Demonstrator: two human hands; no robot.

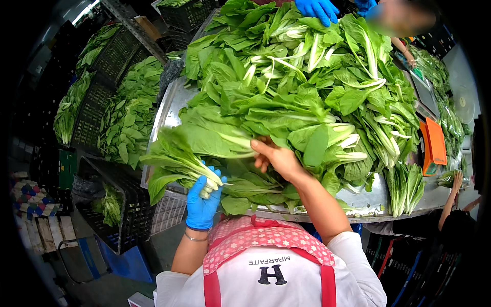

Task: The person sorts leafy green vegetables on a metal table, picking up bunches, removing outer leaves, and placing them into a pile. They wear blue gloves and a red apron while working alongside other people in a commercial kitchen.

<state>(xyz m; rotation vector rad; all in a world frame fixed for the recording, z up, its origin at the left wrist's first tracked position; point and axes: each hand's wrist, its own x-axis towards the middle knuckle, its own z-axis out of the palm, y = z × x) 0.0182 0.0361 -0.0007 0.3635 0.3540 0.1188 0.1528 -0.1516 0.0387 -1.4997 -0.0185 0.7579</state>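
Note:
My left hand (203, 203), in a blue glove, grips a small bunch of leafy greens (178, 165) by its white stem ends, leaves pointing away to the left. Between the thumb and fingers of my bare right hand (278, 155) is the pale stem of a broad green leaf (209, 134), slightly blurred, reaching left above that bunch. A large heap of the same greens, like bok choy (261, 92), covers much of the metal table (362, 201) before me. Several white-stemmed heads (347, 140) lie just right of my right hand.
Black plastic crates (111, 203) with greens stand at the left. An orange object (434, 146) and a separate bunch (404, 188) are on the table's right side. Across the heap is another person's blue-gloved hand (318, 11); at the right, another person's hand (456, 180) touches bagged greens.

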